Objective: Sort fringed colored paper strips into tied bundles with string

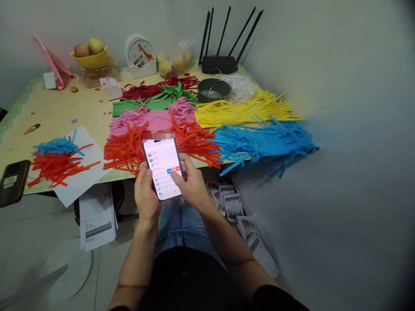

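Note:
A lit smartphone [161,166] is held upright over my lap, just in front of the table edge. My left hand [146,194] wraps round its left side, thumb along the edge. From the right, my right hand [191,181] grips the other side, its thumb over the screen beside small blue, orange and red buttons in a list. Behind the phone lie fringed paper strips: red [126,149], pink [158,119], green [142,106], dark red [145,90], yellow [240,112] and blue [266,140].
On the table [61,110] stand a yellow fruit bowl [92,59], a black router [219,65] and a dark green pot [214,90]. Cut red strips [55,166] lie on white paper [86,166] near a second phone [13,183]. Packets [231,205] lie below, along the wall at right.

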Demonstrator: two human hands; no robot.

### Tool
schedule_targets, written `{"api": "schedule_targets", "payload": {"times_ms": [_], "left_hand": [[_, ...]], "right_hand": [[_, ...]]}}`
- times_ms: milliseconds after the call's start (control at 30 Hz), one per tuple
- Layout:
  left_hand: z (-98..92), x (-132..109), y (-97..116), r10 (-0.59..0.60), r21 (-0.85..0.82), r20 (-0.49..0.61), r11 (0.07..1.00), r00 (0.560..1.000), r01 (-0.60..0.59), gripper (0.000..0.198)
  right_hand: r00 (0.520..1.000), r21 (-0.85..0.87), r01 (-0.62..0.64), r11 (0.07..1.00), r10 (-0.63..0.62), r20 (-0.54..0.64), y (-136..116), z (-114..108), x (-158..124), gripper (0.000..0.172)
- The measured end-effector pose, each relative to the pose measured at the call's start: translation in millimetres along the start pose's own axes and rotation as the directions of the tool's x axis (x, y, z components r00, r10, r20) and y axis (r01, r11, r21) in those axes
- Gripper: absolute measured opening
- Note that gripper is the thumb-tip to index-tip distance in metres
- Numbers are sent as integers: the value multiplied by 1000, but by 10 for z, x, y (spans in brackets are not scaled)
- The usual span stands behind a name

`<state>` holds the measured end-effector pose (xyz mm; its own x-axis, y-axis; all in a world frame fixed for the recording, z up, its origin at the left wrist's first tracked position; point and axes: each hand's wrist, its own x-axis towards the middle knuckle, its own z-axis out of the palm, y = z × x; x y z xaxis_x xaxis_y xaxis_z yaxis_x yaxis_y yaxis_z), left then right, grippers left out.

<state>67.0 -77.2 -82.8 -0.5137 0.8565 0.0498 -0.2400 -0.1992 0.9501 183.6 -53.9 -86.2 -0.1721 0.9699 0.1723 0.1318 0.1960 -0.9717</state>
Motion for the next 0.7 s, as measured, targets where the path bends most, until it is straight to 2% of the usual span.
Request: {"api": "schedule_targets", "payload": {"times_ms": [133, 433, 600, 700], "left_hand": [[3, 17, 12, 36, 12, 10, 999, 999, -36, 23], [14, 24, 22, 14, -47, 9, 999, 1000, -13, 21], [7, 22, 22, 0, -53, 29, 999, 1000, 1, 22], [8, 17, 17, 3, -40, 44, 999, 999, -1, 23]], "right_hand": [[999, 4, 35, 999, -35, -15, 14, -38, -26, 30], [994, -73, 94, 993, -98, -48, 15, -36, -10, 31], [991, 18, 126, 992, -124, -51, 49, -53, 55, 37], [990, 68, 128, 989, -124, -63, 64, -51, 114, 35]]}}
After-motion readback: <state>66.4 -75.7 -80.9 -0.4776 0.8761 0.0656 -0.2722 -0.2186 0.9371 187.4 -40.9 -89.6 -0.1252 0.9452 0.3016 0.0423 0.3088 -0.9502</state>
